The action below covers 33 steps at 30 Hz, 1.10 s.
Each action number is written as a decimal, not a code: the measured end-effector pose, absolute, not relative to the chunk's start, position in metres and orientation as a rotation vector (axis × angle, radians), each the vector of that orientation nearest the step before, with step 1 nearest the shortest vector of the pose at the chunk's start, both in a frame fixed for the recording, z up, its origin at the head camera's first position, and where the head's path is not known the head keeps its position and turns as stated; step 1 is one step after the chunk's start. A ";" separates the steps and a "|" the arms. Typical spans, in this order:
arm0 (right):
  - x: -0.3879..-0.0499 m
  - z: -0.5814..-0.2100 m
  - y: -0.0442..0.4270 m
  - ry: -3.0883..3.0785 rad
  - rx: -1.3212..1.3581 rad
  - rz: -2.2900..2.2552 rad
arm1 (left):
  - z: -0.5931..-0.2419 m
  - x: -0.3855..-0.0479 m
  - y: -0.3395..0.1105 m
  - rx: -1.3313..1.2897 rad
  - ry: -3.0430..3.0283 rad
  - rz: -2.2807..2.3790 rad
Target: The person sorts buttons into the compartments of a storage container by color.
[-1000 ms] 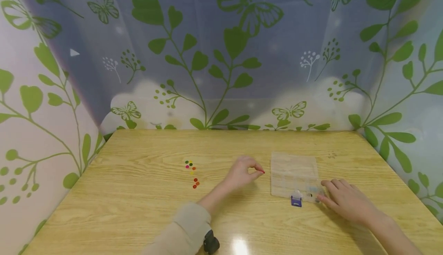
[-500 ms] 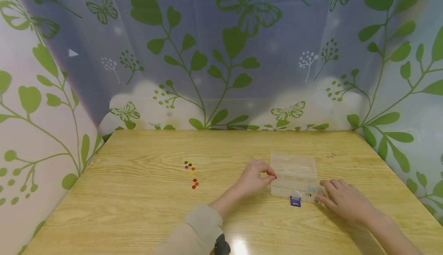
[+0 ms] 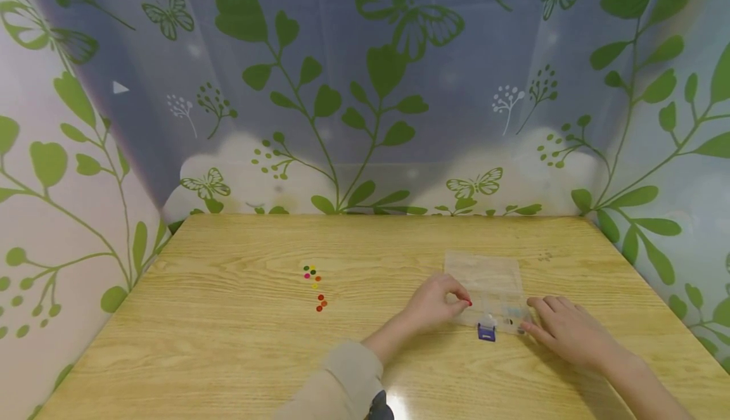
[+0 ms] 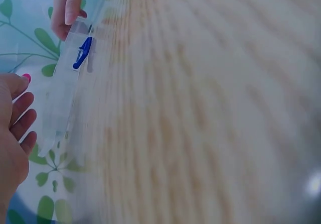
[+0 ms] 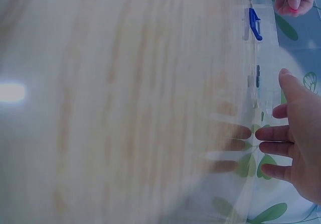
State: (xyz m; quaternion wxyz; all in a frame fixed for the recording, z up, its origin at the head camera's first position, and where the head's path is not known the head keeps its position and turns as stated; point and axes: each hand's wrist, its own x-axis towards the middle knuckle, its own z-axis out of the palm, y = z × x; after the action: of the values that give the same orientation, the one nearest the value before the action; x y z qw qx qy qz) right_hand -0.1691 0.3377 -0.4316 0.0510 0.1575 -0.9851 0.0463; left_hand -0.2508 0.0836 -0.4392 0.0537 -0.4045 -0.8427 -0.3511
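Observation:
My left hand [image 3: 435,304] pinches a small pinkish-red disc [image 4: 27,78] between thumb and forefinger, over the near left part of a clear plastic compartment box [image 3: 481,268]. The box lies with its lid raised back, and a blue latch [image 3: 486,332] hangs at its front. At the right end of the box, my right hand [image 3: 573,334] has its fingers fairly straight, thumb by the corner; whether it touches the box I cannot tell. Some small dark and pale pieces [image 3: 510,322] sit in the box's right compartments.
Left of the hands, several small discs [image 3: 315,277] in green, yellow, pink and orange lie loose, with a few red-orange discs [image 3: 320,303] nearer me. Faint small pieces [image 3: 545,254] lie behind the box's right side. A leaf-patterned curtain [image 3: 365,90] borders the wooden table [image 3: 228,331].
My left hand has moved right and slightly toward me with the pinched disc, from beside the box to over it. The right hand has stayed by the box's right end.

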 end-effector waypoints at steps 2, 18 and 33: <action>-0.169 -0.431 0.338 -3.003 0.477 0.144 | -0.440 -0.251 0.085 -1.223 -2.575 -1.080; -0.169 -0.432 0.338 -2.992 0.485 0.146 | -0.436 -0.251 0.096 -1.251 -2.593 -0.872; -0.169 -0.433 0.339 -2.989 0.482 0.151 | -0.439 -0.255 0.107 -1.244 -2.652 -0.701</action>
State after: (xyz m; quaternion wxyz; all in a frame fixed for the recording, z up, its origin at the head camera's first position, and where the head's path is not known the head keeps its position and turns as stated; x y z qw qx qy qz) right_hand -0.1693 0.3386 -0.4328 0.0551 0.1588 -0.9845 0.0497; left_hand -0.2549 0.1068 -0.4391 0.0646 -0.4121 -0.8787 -0.2323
